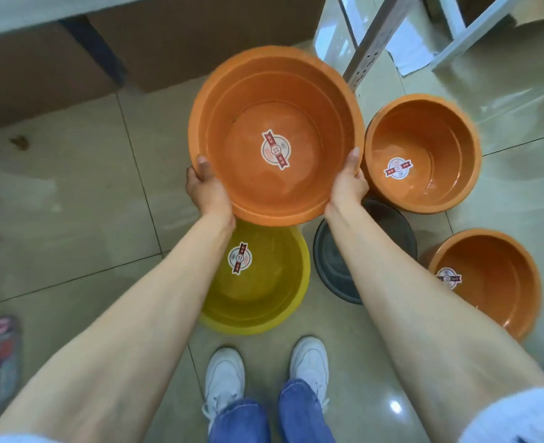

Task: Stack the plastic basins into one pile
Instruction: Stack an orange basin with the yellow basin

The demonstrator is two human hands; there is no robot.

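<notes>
Currently both hands are holding a large orange basin [275, 135] up over the tiled floor [72, 193], mouth facing the camera. Left hand [205, 191] is gripping the near-left rim, thumb hooked inside the wall, the other fingers hidden beneath. Right hand [347, 183] is clamping the near-right rim the same way; only the thumb is showing, so finger spread underneath is impossible to tell.

A yellow basin [264, 282] is sitting on the floor directly below, its far edge covered by the held basin and its left side crossed by the left forearm. A dark grey basin [331, 263] is lying just right of it, mostly hidden behind the right forearm. Two smaller orange basins are standing apart on the right: one [424, 151] just beside the held basin, another [488, 282] nearer, partly cut by the forearm. Sticker text inside the basins is too blurred to read. White shoes [225, 375] are showing at the bottom edge.
</notes>
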